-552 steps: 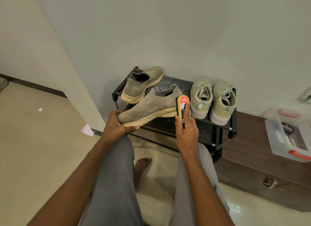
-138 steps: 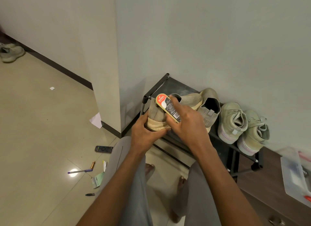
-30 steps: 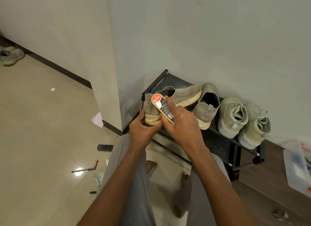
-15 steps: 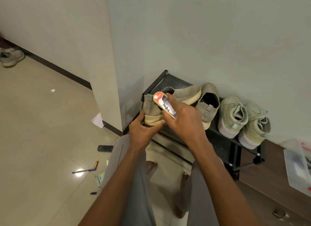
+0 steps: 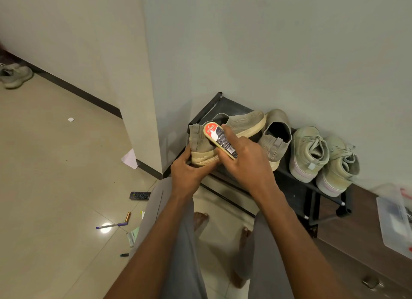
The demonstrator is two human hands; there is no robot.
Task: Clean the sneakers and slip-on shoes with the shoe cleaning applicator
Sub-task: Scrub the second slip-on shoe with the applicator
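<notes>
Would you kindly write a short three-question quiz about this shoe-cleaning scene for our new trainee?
1. Multiple choice: what does the right hand hold? A) a remote control B) the shoe cleaning applicator C) a pen
2. True or false: the left hand grips the heel end of the slip-on shoe.
3. Fill in the blank: the two sneakers stand on the black ____, to the right of the other slip-on.

Key: 1 B; 2 true; 3 shoe rack.
</notes>
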